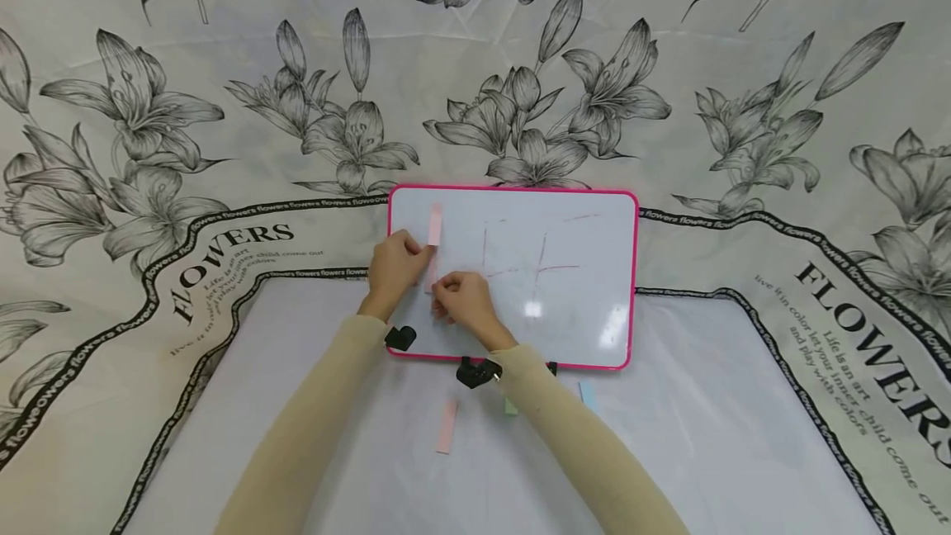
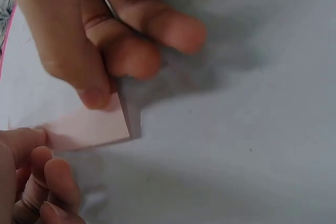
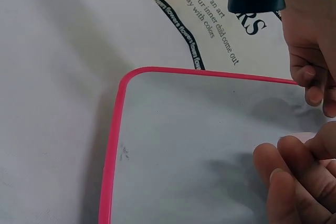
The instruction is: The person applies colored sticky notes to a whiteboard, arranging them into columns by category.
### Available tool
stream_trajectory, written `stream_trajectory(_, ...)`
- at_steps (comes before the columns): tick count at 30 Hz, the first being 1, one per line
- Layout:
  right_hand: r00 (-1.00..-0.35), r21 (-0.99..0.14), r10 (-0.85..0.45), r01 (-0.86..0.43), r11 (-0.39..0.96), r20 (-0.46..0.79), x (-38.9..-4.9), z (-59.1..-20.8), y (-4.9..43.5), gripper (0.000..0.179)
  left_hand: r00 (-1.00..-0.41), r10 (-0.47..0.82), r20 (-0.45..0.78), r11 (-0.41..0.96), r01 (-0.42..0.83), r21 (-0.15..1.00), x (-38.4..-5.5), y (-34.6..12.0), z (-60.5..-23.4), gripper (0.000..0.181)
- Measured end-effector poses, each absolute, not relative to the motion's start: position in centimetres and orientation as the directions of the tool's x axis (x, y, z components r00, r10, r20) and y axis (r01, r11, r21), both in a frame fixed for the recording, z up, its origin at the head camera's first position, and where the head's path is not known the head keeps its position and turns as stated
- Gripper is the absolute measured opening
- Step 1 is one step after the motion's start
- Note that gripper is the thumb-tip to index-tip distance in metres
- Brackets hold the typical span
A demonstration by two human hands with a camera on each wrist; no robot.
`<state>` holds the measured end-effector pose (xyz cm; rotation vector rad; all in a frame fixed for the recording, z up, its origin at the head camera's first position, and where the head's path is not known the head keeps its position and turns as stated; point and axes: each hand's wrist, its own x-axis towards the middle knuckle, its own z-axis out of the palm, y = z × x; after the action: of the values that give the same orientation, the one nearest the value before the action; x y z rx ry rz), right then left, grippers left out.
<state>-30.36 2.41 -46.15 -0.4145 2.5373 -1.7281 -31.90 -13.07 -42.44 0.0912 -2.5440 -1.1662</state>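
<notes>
A whiteboard (image 1: 594,312) with a pink frame stands tilted on the table. One pale pink paper strip (image 1: 435,223) is upright near its upper left. Just below it, both hands work on a second pink strip (image 2: 89,129) against the board. My left hand (image 1: 395,267) pinches this strip near its upper end, with the thumb on its edge in the left wrist view. At the lower end, the fingertips of my right hand (image 1: 471,302) pinch it. Fingers partly cover the strip in the head view.
Red marker strokes (image 1: 560,268) run across the board's middle and right. In front of the board, on the white table surface (image 1: 371,452), lie another pink strip (image 1: 447,428), a green piece (image 1: 510,407) and a blue piece (image 1: 588,394), partly behind the right forearm. A flower-printed cloth (image 1: 357,139) surrounds everything.
</notes>
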Motion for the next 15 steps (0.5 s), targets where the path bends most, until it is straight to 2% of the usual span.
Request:
stream_trajectory(9, -0.964, -0.924, -0.246, -0.185, 0.335, 0.104, -30.1, -46.0, 2.2, 0.018, -0.947, -0.191, 0.259, 0.682, 0.062, 0.728, -31.5, -13.4, -42.9, 0.034)
stream_trajectory(15, -0.967, -0.926, -0.234, -0.178, 0.332, 0.102, -30.2, -46.1, 2.2, 0.018, -0.965, -0.122, 0.231, 0.717, 0.075, 0.693, -30.4, -14.3, -43.4, 0.034)
